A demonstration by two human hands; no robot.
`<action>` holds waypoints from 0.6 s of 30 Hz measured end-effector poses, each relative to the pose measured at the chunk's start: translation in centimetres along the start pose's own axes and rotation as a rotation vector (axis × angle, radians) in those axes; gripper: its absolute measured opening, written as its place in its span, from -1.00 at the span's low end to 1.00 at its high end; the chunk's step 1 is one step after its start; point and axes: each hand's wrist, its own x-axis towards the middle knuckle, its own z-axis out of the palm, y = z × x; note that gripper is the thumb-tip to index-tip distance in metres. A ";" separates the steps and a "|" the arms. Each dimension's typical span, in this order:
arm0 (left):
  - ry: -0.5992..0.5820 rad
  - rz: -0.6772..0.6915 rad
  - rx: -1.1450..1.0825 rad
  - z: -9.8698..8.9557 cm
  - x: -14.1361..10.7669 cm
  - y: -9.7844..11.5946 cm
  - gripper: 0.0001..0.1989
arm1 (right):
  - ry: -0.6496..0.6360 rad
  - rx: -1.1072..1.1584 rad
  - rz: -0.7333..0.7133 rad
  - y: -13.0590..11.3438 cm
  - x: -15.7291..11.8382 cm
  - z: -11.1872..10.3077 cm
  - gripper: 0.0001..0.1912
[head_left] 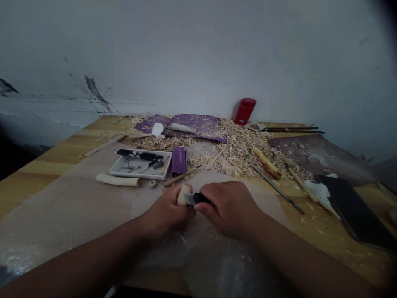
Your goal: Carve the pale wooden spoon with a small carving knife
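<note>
My left hand [169, 213] is closed around a short pale piece of wood [184, 194], whose rounded top sticks up past the fingers. In my right hand [229, 207] is a carving knife [201, 198] with a black handle, the fingers wrapped round it. Its short blade points left and lies against the wood, as far as I can see. Both hands are close together above the plastic sheet [93, 215]. The lower end of the wood is hidden in my left palm.
Beyond my hands stand a white tray [139, 175] with pens and small bits, and a purple packet [179, 160]. Wood shavings [229, 153] heap up towards the wall, near a red canister [245, 111]. A metal file [276, 188] and a black phone [356, 211] lie right.
</note>
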 end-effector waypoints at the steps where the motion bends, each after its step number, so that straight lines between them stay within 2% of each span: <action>1: 0.003 0.000 -0.007 0.0 -0.1 -0.1 -0.80 | 0.006 -0.001 0.001 -0.1 0.0 0.0 -0.59; 5: -0.025 -0.057 0.030 0.1 -0.5 0.4 -0.78 | 0.031 0.000 0.002 -0.5 -0.1 -0.2 -0.57; 8: -0.023 -0.068 0.117 0.5 -1.1 1.0 -0.80 | 0.005 0.000 0.017 0.3 0.2 -0.3 -0.57; 11: -0.106 -0.015 0.283 1.0 -1.8 1.3 -0.76 | -0.003 -0.057 0.206 2.5 0.5 -0.5 -0.58; 13: -0.145 0.024 0.293 1.0 -1.9 1.2 -0.72 | 0.030 -0.061 0.299 3.8 0.5 -0.7 -0.59; 15: -0.116 0.025 0.167 0.7 -1.6 1.1 -0.72 | 0.053 -0.013 0.268 4.2 0.4 -0.9 -0.60; 18: -0.084 0.027 0.032 0.0 -0.8 0.8 -0.72 | 0.040 0.047 0.135 3.0 0.2 -1.0 -0.59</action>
